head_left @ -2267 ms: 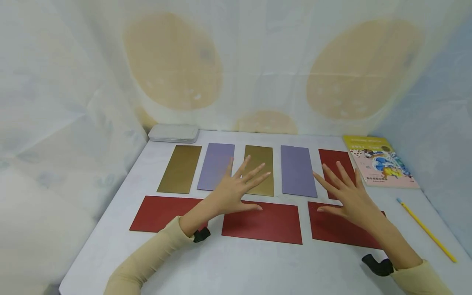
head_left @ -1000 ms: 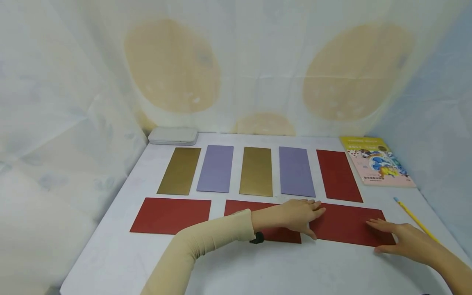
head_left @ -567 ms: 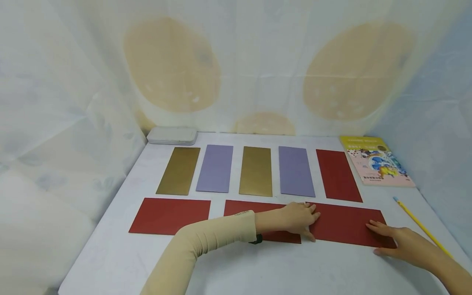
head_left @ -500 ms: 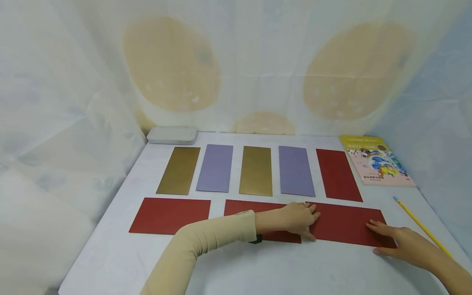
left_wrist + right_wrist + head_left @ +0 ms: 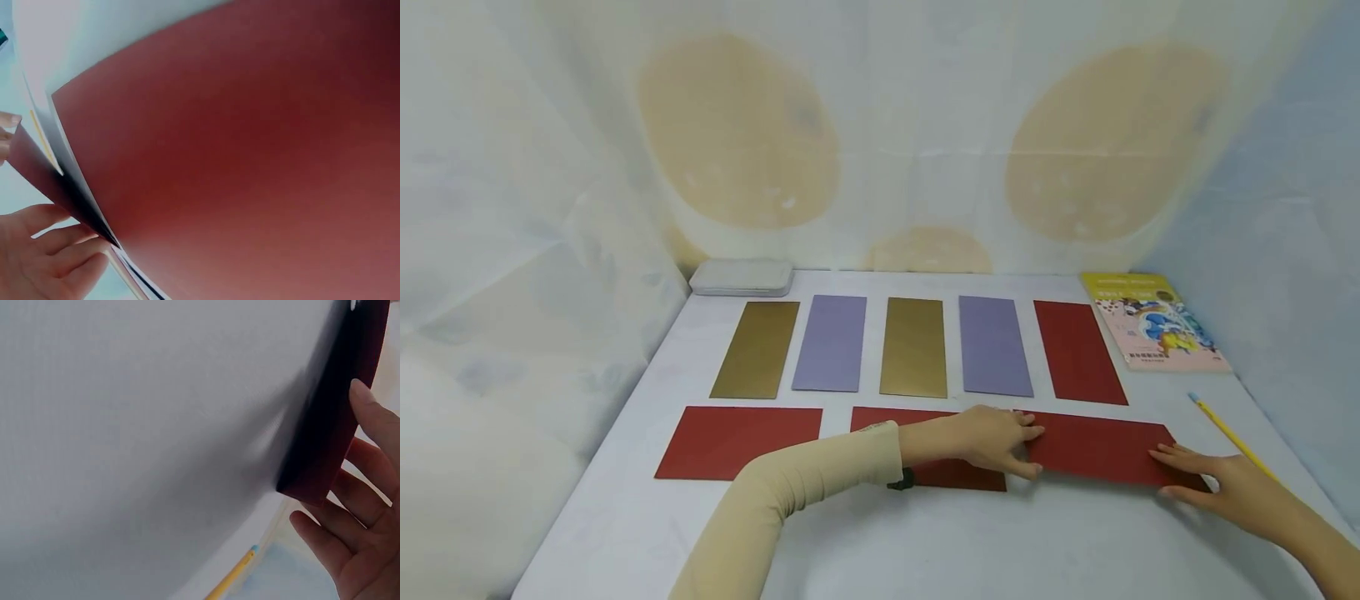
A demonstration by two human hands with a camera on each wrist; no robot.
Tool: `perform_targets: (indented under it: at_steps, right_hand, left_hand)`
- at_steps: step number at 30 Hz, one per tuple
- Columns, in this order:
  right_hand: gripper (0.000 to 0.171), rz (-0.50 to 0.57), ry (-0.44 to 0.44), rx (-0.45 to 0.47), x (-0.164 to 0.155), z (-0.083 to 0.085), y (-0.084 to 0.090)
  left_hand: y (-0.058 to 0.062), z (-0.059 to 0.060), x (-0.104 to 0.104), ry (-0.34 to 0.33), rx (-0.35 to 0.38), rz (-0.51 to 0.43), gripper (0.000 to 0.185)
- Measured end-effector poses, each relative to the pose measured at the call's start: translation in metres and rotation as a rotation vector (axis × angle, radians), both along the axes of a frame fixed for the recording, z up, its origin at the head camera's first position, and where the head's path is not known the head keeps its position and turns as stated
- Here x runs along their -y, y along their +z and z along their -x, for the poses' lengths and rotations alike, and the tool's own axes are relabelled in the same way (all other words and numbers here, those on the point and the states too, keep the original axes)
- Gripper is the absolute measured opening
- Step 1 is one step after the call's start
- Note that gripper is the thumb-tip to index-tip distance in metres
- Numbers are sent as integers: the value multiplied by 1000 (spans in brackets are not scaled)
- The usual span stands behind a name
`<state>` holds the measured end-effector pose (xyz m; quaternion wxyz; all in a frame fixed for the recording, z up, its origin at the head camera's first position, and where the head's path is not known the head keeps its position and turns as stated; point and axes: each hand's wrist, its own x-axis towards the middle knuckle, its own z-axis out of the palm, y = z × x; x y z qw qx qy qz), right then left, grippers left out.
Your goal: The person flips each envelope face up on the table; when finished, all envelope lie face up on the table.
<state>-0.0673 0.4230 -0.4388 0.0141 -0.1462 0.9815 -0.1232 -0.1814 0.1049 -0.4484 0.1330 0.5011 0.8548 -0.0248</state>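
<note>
Both hands hold the rightmost red card (image 5: 1097,448) of the front row, a thin rectangular sheet, by its short ends. The left hand (image 5: 992,439) pinches its left end, with the arm passing over the middle red card (image 5: 962,475). At the right end, the right hand (image 5: 1228,487) has its thumb below and fingers above. The card's near edge is raised off the table and bows slightly. In the right wrist view, the thumb of the right hand (image 5: 369,512) presses the dark underside, and a shadow falls on the tabletop.
A third red card (image 5: 737,443) lies front left. Behind are two gold cards (image 5: 913,346), two purple cards (image 5: 996,346) and an upright red card (image 5: 1078,352). A pale flat case (image 5: 741,277), a picture book (image 5: 1157,323) and a yellow pencil (image 5: 1232,435) border the white table.
From being spread above the cards, both hands have come down to the right-hand red card and gripped its ends. Since half a second ago its near edge has risen off the table.
</note>
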Motion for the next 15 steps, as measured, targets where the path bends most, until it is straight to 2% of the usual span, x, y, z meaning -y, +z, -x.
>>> perform_targets:
  at_steps: [6, 12, 15]
  right_hand:
    - [50, -5, -70, -27, -5, -4, 10]
    - [51, -64, -170, 15, -4, -4, 20]
    - [47, -62, -173, -39, -5, -3, 24]
  left_hand:
    - [6, 4, 8, 32, 155, -99, 63]
    - [12, 7, 11, 47, 285, -163, 59]
    - [15, 8, 12, 43, 364, -210, 54]
